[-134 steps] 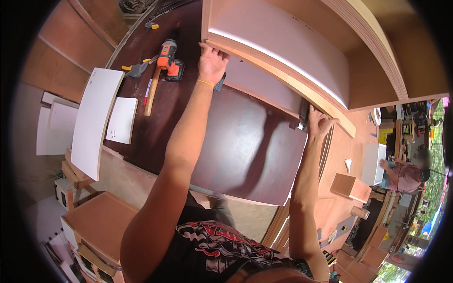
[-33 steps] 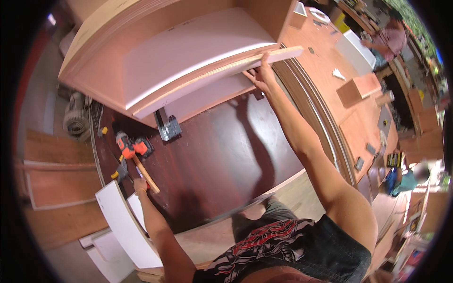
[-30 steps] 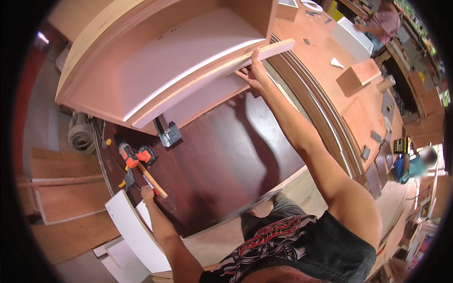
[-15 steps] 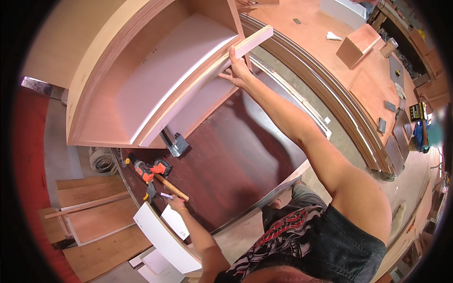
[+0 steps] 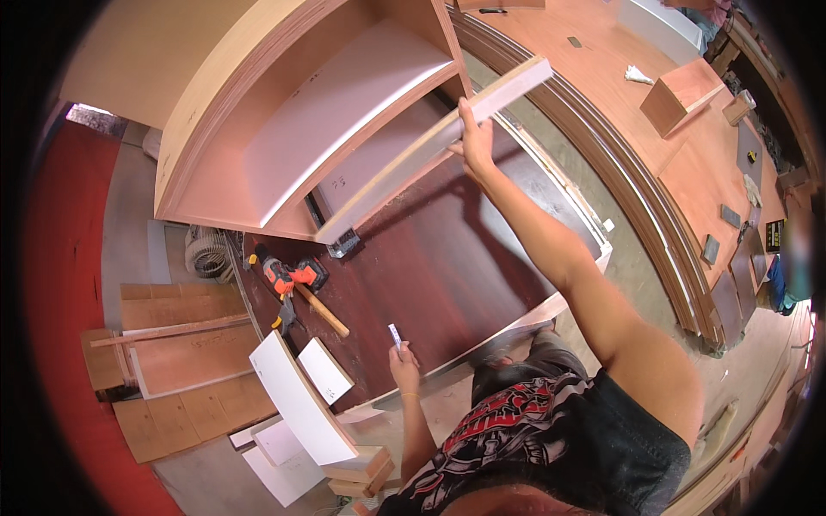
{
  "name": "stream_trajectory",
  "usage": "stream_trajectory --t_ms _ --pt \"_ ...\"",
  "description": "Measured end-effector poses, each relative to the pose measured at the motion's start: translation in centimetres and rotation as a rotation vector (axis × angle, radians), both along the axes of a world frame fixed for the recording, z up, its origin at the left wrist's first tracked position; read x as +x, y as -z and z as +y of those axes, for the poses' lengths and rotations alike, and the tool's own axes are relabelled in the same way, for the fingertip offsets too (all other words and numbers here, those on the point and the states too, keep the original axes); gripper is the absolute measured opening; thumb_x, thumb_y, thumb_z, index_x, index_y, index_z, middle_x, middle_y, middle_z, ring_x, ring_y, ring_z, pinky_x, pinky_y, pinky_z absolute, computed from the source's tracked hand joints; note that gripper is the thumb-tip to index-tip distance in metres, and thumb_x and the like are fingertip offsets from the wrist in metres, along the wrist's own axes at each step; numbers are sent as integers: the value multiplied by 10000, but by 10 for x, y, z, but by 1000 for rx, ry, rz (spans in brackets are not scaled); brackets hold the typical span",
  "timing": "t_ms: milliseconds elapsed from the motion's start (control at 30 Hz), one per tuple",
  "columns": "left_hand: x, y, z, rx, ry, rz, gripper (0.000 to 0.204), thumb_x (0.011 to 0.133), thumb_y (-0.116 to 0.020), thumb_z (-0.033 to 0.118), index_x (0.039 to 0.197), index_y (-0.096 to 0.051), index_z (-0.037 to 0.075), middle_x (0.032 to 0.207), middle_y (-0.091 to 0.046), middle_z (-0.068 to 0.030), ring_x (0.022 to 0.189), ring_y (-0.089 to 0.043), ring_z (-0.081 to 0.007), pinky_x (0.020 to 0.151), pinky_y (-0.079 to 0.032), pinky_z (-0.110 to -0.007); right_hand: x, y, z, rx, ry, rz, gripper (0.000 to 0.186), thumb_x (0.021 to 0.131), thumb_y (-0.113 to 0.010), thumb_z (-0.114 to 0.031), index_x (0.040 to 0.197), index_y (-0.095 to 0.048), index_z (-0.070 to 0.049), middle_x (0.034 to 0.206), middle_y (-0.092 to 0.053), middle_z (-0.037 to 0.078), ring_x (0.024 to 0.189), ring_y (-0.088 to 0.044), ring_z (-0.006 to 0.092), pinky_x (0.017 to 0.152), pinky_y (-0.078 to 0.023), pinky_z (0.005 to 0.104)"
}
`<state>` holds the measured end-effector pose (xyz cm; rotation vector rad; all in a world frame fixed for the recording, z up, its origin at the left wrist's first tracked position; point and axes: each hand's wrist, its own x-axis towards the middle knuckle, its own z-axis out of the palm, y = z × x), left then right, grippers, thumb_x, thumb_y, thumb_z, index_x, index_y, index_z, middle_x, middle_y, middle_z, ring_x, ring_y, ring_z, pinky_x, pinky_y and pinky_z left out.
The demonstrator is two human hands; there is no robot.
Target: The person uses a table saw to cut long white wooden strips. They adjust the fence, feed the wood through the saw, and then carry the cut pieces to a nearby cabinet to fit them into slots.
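Note:
My right hand (image 5: 473, 144) grips a long pale-faced wooden strip (image 5: 514, 84), held at a slant along the front of the open plywood cabinet (image 5: 181, 146). In my left hand (image 5: 404, 370) is a slim pen-like marker (image 5: 395, 334), over the dark red tabletop (image 5: 465, 275). Under the strip's lower end sits a metal block-like tool (image 5: 344, 243), partly hidden. An orange cordless drill (image 5: 281, 275), a wooden-handled tool (image 5: 324, 315) and yellow-and-grey clamps lie at the left of the tabletop, above two white panels (image 5: 292, 387).
A plywood workbench (image 5: 611, 138) with stacked sheets, a small box (image 5: 675, 99) and blocks runs along the right. A co-worker (image 5: 714, 17) shows in part at the top right. Loose boards (image 5: 181, 340) and a red sheet (image 5: 69, 241) lie at the left.
My left hand has lifted the marker from beside the wooden handle and moved rightward. My right hand has brought the strip away from the cabinet's edge, toward the right.

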<state>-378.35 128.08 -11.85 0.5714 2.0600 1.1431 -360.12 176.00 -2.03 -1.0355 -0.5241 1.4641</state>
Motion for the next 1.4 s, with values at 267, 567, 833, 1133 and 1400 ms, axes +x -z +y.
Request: stream_trajectory --t_ms 267,567,833,1133,1400 --pt "-8 -26 7 154 -87 71 267 1070 -514 321 1082 -584 63 685 -449 36 559 -418 -50 499 -363 -234 70 29 -81 -69 170 18 714 935 -641 -571 1320 -508 17 1178 -639 192 1092 -666 345 808 -604 544" --pt "45 -62 52 311 -74 -50 303 1094 -466 292 1179 -575 21 837 -500 8 723 -484 -70 633 -437 -225 139 70 -137 -162 19 114 732 925 -700 -495 1416 -418 -31 1427 -451 184 1287 -507 359 960 -501 649" --pt "110 -58 10 236 -12 -83 287 1099 -450 254 1232 -564 27 832 -505 -1 714 -489 -72 627 -445 -245 174 173 -173 -330 -235 96 687 923 -675 -554 1281 -548 18 1159 -655 172 1083 -661 299 893 -597 467" --pt "164 -64 10 231 -24 -283 244 1049 -573 291 1137 -555 64 1243 -663 -150 897 -604 -115 827 -486 -279 162 102 -254 185 -1371 -503 603 986 -586 -545 1217 -620 11 951 -662 131 757 -630 188 621 -532 296" --pt "196 -78 64 417 -102 -721 269 1067 -513 268 1201 -549 38 1204 -650 -119 983 -630 -184 882 -526 -356 133 81 -322 -323 -1584 425 389 1071 -449 -446 878 -560 -127 613 -333 -73 517 -339 66 489 -320 223"
